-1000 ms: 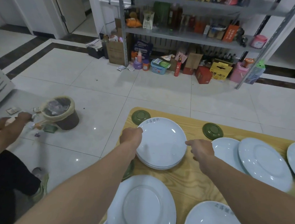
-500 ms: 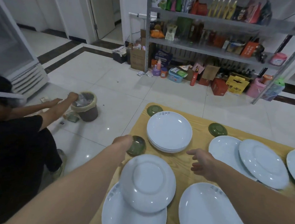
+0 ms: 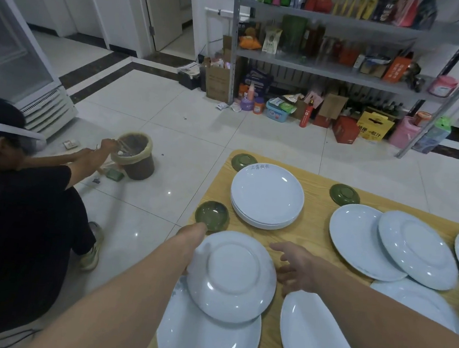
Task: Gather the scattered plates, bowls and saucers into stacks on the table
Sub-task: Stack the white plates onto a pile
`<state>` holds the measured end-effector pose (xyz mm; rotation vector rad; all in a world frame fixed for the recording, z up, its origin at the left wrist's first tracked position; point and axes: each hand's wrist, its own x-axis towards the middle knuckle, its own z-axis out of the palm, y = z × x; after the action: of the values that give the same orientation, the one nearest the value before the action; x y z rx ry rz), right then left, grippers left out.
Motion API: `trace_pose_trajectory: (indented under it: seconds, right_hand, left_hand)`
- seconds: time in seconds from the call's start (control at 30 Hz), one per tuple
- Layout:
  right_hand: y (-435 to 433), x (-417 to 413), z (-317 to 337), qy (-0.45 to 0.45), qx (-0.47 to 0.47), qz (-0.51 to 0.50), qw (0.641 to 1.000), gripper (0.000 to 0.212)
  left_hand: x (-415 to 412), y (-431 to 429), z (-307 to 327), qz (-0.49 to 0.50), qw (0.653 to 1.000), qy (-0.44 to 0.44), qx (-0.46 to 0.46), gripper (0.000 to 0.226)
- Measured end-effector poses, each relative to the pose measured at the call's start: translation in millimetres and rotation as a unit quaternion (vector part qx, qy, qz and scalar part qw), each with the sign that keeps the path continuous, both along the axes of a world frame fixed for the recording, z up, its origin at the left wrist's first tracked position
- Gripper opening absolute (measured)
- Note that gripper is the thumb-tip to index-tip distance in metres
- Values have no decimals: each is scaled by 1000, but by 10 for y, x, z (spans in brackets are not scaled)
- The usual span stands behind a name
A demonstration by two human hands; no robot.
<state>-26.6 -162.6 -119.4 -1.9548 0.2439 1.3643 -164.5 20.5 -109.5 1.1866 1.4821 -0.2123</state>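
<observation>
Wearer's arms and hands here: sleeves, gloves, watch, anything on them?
The left forearm and right forearm are bare to the frame edge: no sleeves, no gloves. No watch, bracelet or ring shows on the right hand or its fingers. No markings or cables. The left hand is mostly hidden behind an upturned white plate, so its fingers can't be checked.

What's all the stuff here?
Wooden table: one, tan, lower right.
Stack of round ceramic plates: one, white, far left.
Small glazed dishes: three, dark green, table's edges.
Loose ceramic plates: about six, white, near and right.
Upturned ceramic bowl: one, white, on near plate.
Lined waste bin: one, brown, floor.
Crouching person: one, black clothes, beside bin.
Metal shelf unit: one, grey, back wall.
Left hand: one, by green dish, fingers hidden.
Right hand: one, open, beside bowl.
</observation>
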Motion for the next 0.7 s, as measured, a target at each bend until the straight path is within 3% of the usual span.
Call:
trace_pose_trajectory:
  seconds: [0.23,0.53,0.63,0.7]
  right_hand:
    - [18,34,19,15,-2,12,1000,60]
    - [21,6,296,-15,69,-1,997,53]
    - [6,53,464,-40,121,-42,991,47]
    - [40,90,602,-56,136,-67,987,50]
  left_hand:
    - [23,41,44,-5,1000,2,-2,23]
    - [93,-13,472,34,998,-41,26,33]
    - [177,-20,776,41,994,-78,58,14]
    - [244,13,952,56,989,-100,92,14]
